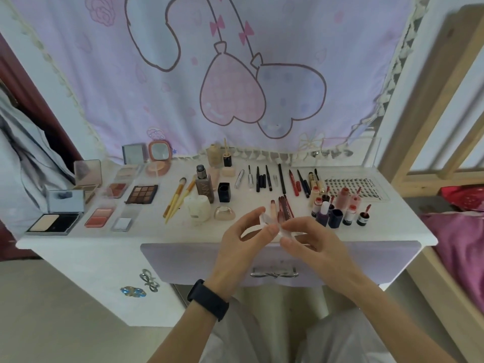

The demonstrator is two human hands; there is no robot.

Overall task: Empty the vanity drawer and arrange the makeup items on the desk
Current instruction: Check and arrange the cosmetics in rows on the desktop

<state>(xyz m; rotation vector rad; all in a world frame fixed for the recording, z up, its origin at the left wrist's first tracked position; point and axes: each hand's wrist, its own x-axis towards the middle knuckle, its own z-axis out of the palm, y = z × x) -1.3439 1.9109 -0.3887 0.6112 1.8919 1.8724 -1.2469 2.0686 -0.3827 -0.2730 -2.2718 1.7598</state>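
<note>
One white counter (392,221) was seen, with one lavender drawer (183,258) set under its front edge and a bow-shaped handle on the drawer's face. On the counter were counted one lash tray (353,187) at the far right, one nine-pan eyeshadow palette (142,194) towards the left, and two pale-handled brushes (174,198) laid side by side just right of the palette. One small clear piece (264,221), transparent and colourless, was held above the counter's front edge, over the drawer. It was pinched from both sides: the grip of the left hand (243,239), with a black wristband (208,299), and of the right hand (311,242) was narrow, fingertips closed on the piece.
</note>
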